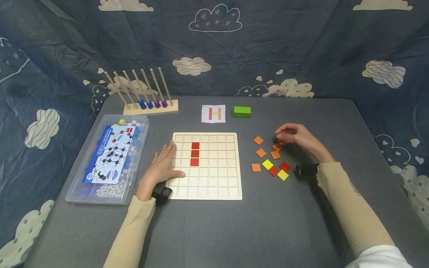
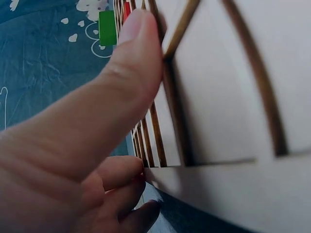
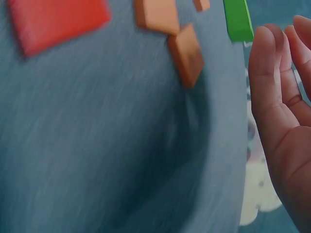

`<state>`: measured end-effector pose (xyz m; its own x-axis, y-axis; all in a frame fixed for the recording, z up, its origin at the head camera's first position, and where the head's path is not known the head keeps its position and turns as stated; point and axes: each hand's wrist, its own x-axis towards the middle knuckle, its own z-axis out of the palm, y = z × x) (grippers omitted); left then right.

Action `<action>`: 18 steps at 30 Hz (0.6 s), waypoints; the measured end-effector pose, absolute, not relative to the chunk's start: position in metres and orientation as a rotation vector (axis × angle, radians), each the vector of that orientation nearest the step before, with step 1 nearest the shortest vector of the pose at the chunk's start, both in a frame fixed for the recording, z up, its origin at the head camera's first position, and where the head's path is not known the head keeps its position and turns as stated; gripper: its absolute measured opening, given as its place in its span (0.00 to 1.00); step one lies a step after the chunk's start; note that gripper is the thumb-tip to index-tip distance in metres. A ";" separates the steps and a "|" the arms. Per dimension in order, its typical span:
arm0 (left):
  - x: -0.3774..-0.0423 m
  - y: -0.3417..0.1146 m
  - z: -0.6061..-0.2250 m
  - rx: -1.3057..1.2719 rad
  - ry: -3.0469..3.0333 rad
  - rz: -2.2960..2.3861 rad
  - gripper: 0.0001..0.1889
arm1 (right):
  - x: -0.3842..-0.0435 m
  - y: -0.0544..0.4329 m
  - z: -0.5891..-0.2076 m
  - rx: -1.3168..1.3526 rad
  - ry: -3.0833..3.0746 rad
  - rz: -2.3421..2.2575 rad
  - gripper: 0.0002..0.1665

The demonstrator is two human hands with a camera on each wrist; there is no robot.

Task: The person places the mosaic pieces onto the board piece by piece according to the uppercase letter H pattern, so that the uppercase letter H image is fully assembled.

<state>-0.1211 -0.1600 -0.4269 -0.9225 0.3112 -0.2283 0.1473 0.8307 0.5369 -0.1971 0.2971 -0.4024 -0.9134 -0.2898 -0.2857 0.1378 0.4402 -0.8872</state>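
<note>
Beige sleeves [image 1: 125, 234] enter from the near edge of the view, each leading to a bare hand over the grey tabletop [image 1: 214, 230]. Left hand [image 1: 161, 165]: fingers nearly straight and lightly spread along the left edge of a pale wooden grid board [image 1: 218, 171], thumb resting on its face; nothing is gripped. To the right of these fingers, three red tiles [image 1: 194, 153] occupy adjoining cells of one column. Right hand [image 1: 296, 139]: fingers loosely bent, thumb close to them, raised just above the scattered orange tiles [image 1: 260, 152]; no piece is visible between them. Nearer the camera than the right fingers lie two yellow tiles [image 1: 283, 175] and two loose red tiles [image 1: 284, 166], grouped closely. Beyond the right fingers and to their left stand a green block [image 1: 242, 112] and a patterned card [image 1: 213, 114]. Beyond the left fingers rises a peg stand [image 1: 171, 108] bearing blue and purple beads [image 1: 157, 104]; to their left lies a clear plastic case [image 1: 77, 195].
</note>
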 end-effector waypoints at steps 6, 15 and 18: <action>-0.123 -0.158 -0.427 0.350 2.696 0.764 0.57 | -0.187 0.319 -0.406 -0.094 2.294 -1.522 0.25; -0.125 -0.157 -0.427 0.340 2.692 0.756 0.58 | -0.172 0.329 -0.410 -0.144 2.231 -1.409 0.22; -0.125 -0.157 -0.428 0.328 2.687 0.753 0.58 | -0.166 0.329 -0.413 -0.208 2.233 -1.357 0.19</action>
<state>-0.1253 -0.1565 -0.4278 -0.9189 0.3045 -0.2509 0.1296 0.8336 0.5369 -0.1658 0.3288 -0.4126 -0.8560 -0.3833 -0.3469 0.1311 0.4880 -0.8629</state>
